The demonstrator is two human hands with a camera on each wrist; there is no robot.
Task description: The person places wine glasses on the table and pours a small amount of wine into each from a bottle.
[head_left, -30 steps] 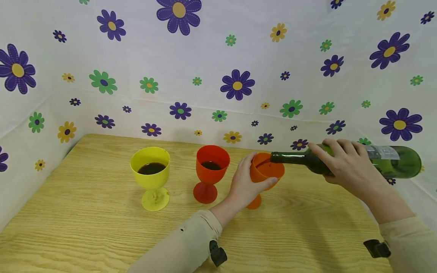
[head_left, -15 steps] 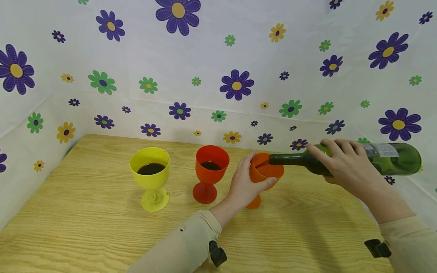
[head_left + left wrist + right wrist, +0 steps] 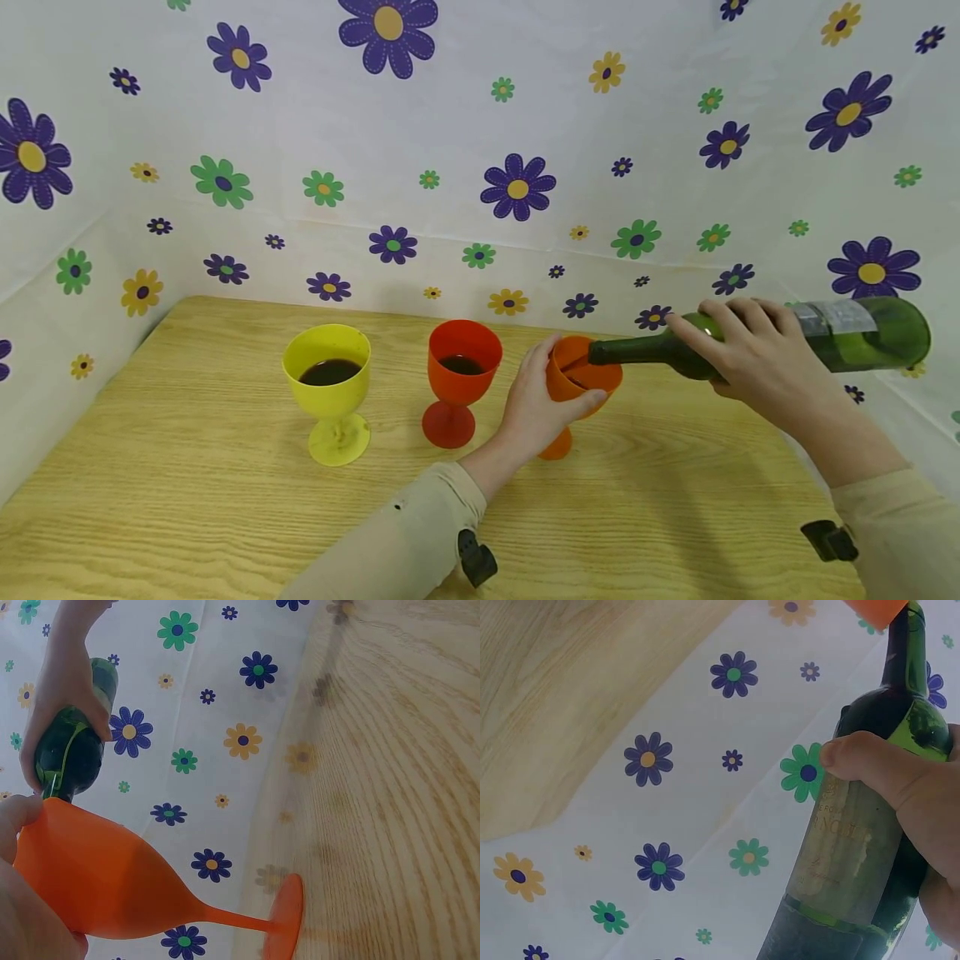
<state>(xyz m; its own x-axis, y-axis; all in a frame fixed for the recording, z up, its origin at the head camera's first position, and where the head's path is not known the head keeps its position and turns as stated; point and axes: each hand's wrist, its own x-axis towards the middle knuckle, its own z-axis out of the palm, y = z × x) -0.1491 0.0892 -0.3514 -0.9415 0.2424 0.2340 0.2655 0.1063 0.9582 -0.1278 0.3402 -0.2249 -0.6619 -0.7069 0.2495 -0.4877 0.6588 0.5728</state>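
An orange goblet (image 3: pixel 583 377) stands on the table, and my left hand (image 3: pixel 542 392) grips its bowl from the left. My right hand (image 3: pixel 757 358) holds a green wine bottle (image 3: pixel 855 847) round its upper body, tipped past level with its base higher than its mouth. The bottle's mouth sits over the goblet's rim, and dark liquid runs down inside the bowl, where a little dark liquid shows. Seen from the left wrist, the goblet's foot (image 3: pixel 286 919) rests on the wood. Left of that hand are a red goblet (image 3: pixel 465 362) and a yellow goblet (image 3: pixel 327 371), both holding dark liquid.
The wooden table (image 3: pixel 187 467) ends at the back against a white flowered cloth (image 3: pixel 450 125), which also hangs at both sides. The red goblet stands close to the left hand. The bottle's base reaches out near the right-hand cloth.
My right hand has raised the bottle's base, so the bottle tilts more steeply down into the orange goblet. Dark liquid now shows lower in its bowl. My left hand keeps its grip.
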